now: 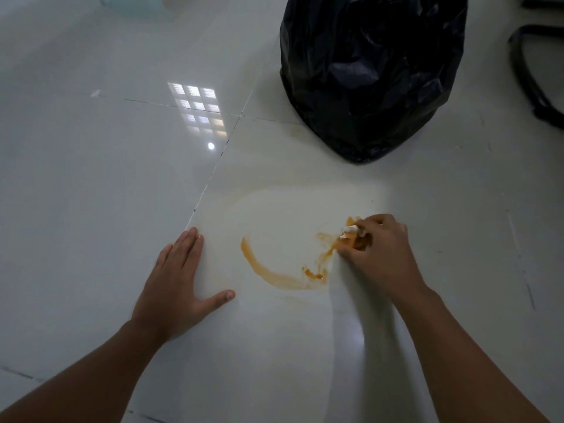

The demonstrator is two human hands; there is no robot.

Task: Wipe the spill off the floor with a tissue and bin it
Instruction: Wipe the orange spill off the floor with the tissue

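Tissue, crumpled into a small wad, shows white at its top and is soaked orange lower down; the right hand has its fingers curled tight around it and presses it onto the floor at about four o'clock from the frame's centre. Only a little of the wad peeks out past the knuckles. Orange spill lies just beside it at the wad's eight o'clock: a curved smear sweeping round to a thicker blob, with thinner streaks running up to the tissue itself. A faint, pale wet film spreads around the smear.

The left hand rests flat on the tile at about seven o'clock, fingers together and thumb spread out, well apart from the spill.

A bin lined with a black bag stands at one o'clock; what is inside it cannot be made out.

The floor is glossy pale tile with dark grout lines, mirroring a gridded window at eleven o'clock. A dark strap-like object lies at the right edge.
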